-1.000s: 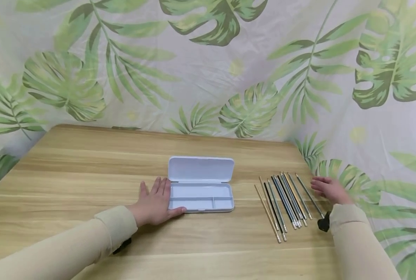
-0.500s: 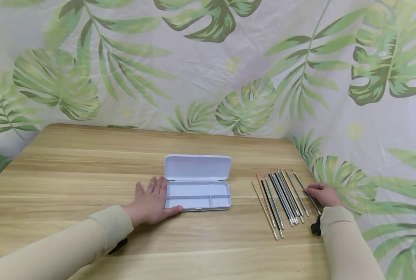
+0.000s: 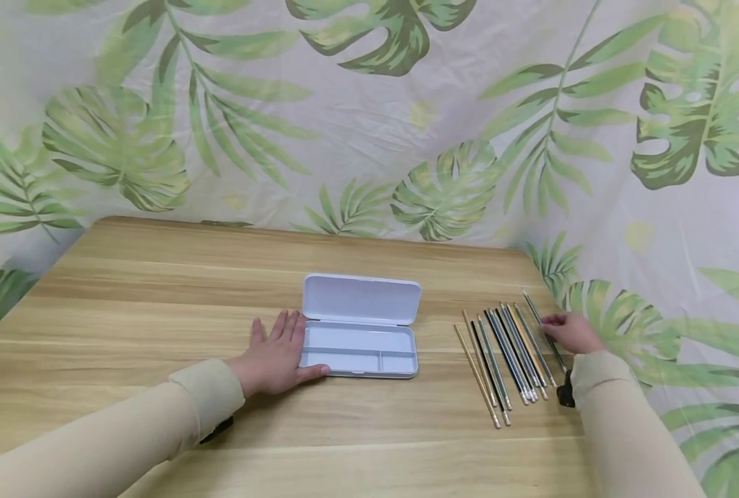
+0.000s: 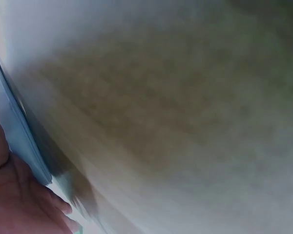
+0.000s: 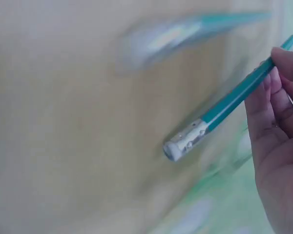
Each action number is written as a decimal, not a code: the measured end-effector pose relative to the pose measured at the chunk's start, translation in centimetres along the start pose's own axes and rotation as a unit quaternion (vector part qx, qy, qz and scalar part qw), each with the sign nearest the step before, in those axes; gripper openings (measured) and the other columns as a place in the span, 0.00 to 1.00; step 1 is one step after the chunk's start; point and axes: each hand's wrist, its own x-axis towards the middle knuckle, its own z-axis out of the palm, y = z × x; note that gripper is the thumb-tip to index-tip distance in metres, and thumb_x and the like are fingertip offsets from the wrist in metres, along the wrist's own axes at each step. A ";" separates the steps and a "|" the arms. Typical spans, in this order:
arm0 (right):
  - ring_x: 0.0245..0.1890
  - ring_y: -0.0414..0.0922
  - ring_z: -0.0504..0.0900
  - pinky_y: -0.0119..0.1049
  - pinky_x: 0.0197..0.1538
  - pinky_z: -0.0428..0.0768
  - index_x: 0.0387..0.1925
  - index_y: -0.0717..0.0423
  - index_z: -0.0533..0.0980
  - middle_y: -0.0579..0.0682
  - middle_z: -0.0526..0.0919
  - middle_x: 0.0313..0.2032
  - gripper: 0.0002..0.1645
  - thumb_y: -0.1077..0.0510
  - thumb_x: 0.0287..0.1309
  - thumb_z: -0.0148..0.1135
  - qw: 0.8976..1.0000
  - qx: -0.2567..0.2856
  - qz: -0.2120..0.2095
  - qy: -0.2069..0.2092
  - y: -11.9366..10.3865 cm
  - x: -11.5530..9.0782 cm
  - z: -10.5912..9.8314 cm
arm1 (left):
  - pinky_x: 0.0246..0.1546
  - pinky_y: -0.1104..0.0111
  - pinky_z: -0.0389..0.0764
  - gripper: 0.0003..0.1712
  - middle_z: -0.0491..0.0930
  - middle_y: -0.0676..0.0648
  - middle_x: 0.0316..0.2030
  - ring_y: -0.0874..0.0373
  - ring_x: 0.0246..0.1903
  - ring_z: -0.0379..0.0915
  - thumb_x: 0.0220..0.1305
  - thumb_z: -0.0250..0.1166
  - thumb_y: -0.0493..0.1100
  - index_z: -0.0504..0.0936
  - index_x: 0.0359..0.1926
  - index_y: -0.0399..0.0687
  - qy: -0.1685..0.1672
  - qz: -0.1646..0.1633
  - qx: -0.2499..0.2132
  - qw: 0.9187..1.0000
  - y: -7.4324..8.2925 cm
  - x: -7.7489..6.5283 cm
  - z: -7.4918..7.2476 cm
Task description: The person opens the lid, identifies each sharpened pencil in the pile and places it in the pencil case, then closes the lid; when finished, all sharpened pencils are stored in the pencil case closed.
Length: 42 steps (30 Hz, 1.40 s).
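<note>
A pale blue pencil case (image 3: 361,351), lid raised, stands mid-table with divided compartments facing up. My left hand (image 3: 276,360) lies spread at its left end, fingers straight along the side and thumb on the front edge. In the left wrist view, part of that palm (image 4: 19,200) shows beside the case's edge (image 4: 22,126). On the right, my right hand (image 3: 571,333) pinches a green pencil (image 5: 234,100) between thumb and fingers. Its metal band and white eraser point toward my wrist, and its far end looks raised. Left of this hand lie several pencils (image 3: 500,353) in a loose row.
The wooden table (image 3: 176,304) meets a leaf-patterned cloth (image 3: 344,124) at its back and right edges. In the right wrist view, a blurred second pencil (image 5: 171,39) lies close to the held one.
My right hand has come left to the outermost pencil, pinched it, and shifted it slightly away from me. My left hand stays against the case.
</note>
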 end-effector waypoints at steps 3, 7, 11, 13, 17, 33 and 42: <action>0.48 0.62 0.84 0.55 0.52 0.81 0.58 0.76 0.74 0.70 0.83 0.50 0.24 0.57 0.76 0.56 0.999 0.027 -0.027 -0.001 -3.1 1.2 -0.1 | 0.66 0.26 0.30 0.66 0.43 0.23 0.77 0.28 0.77 0.35 0.69 0.55 0.76 0.43 0.77 0.22 -0.002 -0.004 -0.003 1.000 0.0 -0.1 0.1; 0.51 0.62 0.83 0.53 0.55 0.80 0.59 0.75 0.75 0.69 0.83 0.51 0.23 0.57 0.77 0.57 0.993 0.088 -0.080 -0.009 -9.4 2.3 0.1 | 0.66 0.26 0.30 0.66 0.43 0.23 0.77 0.28 0.77 0.35 0.69 0.55 0.76 0.44 0.77 0.22 -0.002 -0.011 -0.005 1.000 0.0 -0.1 0.1; 0.51 0.58 0.83 0.49 0.56 0.79 0.59 0.71 0.77 0.62 0.86 0.50 0.21 0.57 0.77 0.56 0.982 0.115 -0.139 -0.055 -15.1 2.4 0.2 | 0.66 0.27 0.29 0.67 0.43 0.24 0.77 0.29 0.77 0.34 0.68 0.53 0.77 0.43 0.78 0.23 -0.001 -0.009 0.004 1.000 -0.1 0.0 0.2; 0.52 0.55 0.83 0.48 0.56 0.78 0.58 0.68 0.78 0.56 0.87 0.49 0.20 0.57 0.77 0.55 0.977 0.109 -0.163 -0.089 -17.6 2.2 0.0 | 0.66 0.27 0.29 0.67 0.44 0.24 0.78 0.29 0.77 0.34 0.68 0.53 0.78 0.43 0.78 0.23 -0.001 -0.007 0.007 1.000 -0.1 0.2 0.2; 0.50 0.54 0.84 0.47 0.56 0.78 0.56 0.67 0.81 0.55 0.88 0.47 0.18 0.58 0.76 0.56 0.962 0.103 -0.207 -0.148 -22.2 2.0 0.4 | 0.66 0.27 0.29 0.67 0.43 0.25 0.78 0.29 0.78 0.34 0.68 0.53 0.78 0.43 0.78 0.24 -0.005 -0.007 0.011 1.000 -0.2 0.3 0.2; 0.34 0.35 0.79 0.30 0.42 0.78 0.45 0.62 0.85 0.44 0.88 0.35 0.10 0.64 0.73 0.58 0.916 -0.032 -0.308 -0.254 -28.6 4.2 7.4 | 0.67 0.27 0.30 0.66 0.45 0.24 0.77 0.30 0.78 0.36 0.69 0.54 0.76 0.44 0.78 0.23 -0.001 -0.010 0.014 1.000 0.3 -0.1 -0.2; 0.31 0.33 0.76 0.27 0.40 0.75 0.41 0.60 0.85 0.43 0.86 0.30 0.08 0.64 0.71 0.60 0.906 -0.100 -0.298 -0.282 -29.9 4.5 10.1 | 0.66 0.27 0.31 0.65 0.47 0.24 0.77 0.30 0.77 0.38 0.69 0.55 0.75 0.46 0.77 0.22 0.005 -0.010 0.022 1.000 0.3 -0.3 -0.3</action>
